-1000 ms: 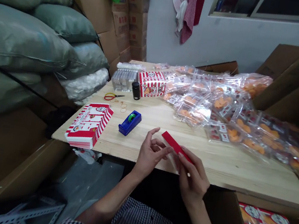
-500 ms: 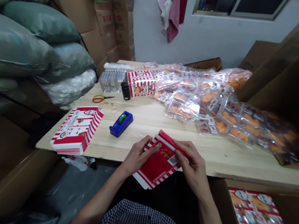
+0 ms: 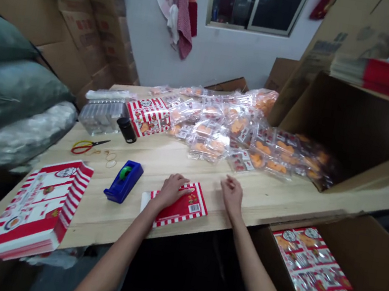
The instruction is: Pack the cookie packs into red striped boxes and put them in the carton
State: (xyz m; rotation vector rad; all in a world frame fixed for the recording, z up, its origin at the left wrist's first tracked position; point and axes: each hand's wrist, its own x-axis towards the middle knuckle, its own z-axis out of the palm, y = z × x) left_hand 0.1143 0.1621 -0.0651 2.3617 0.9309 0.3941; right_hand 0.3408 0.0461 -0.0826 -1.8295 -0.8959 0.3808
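A flattened red-and-white striped carton (image 3: pixel 183 207) lies on the wooden table (image 3: pixel 268 198) near its front edge. My left hand (image 3: pixel 170 190) rests on top of it with the fingers bent, pressing it flat. My right hand (image 3: pixel 231 195) is on bare wood just right of the carton, fingers loosely apart and holding nothing. A blue tape dispenser (image 3: pixel 123 181) sits just left of my left hand.
A stack of flat striped cartons (image 3: pixel 37 205) lies at the front left. Scissors (image 3: pixel 86 146), rubber bands, a black bottle (image 3: pixel 127 130), a clear tray (image 3: pixel 103 113) and an upright striped box (image 3: pixel 148 116) stand behind. Many bagged orange snacks (image 3: pixel 242 131) cover the back. Cardboard boxes (image 3: pixel 339 281) stand at the right.
The carton, held up in both hands before, now lies flat on the table under my left hand. My right hand has let go and moved right. The view shifted rightward.
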